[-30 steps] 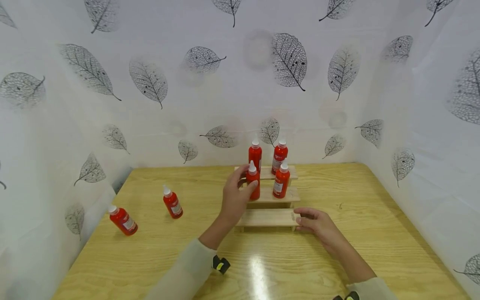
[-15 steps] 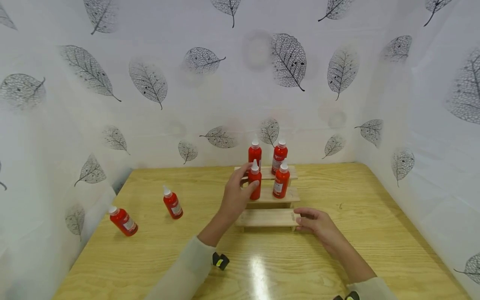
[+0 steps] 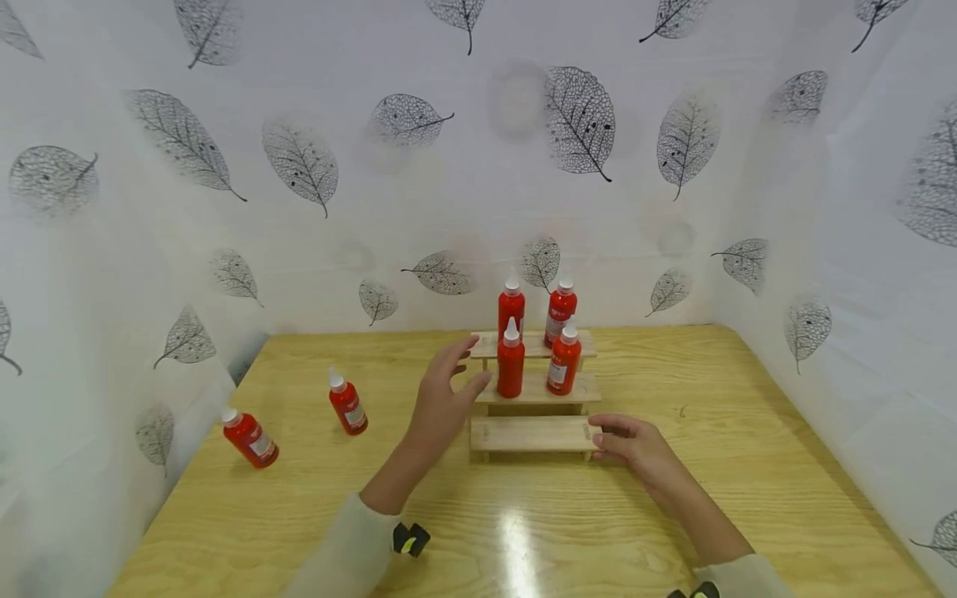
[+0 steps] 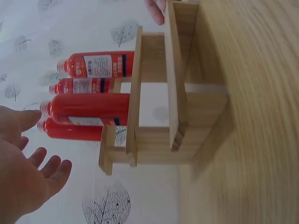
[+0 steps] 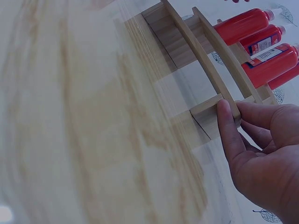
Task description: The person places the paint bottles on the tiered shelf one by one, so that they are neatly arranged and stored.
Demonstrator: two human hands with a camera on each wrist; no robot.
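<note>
The left hand (image 3: 441, 403), spread beside the nearest red bottle (image 3: 511, 367), is best drawn away sideways while the right hand (image 3: 640, 450), pinching the wooden rack (image 3: 534, 433), steadies it.

1. Shelf (image 4: 175, 88): wooden, three-tiered, standing on table (image 4: 252, 140).
2. Bottles (image 4: 88, 105): four, red, two on each of the upper two tiers.
3. Left hand (image 4: 25, 163): fingers extended, thumb near one cap (image 4: 46, 108).
4. Right hand (image 4: 156, 11): partly visible, touching lowest tier.
</note>
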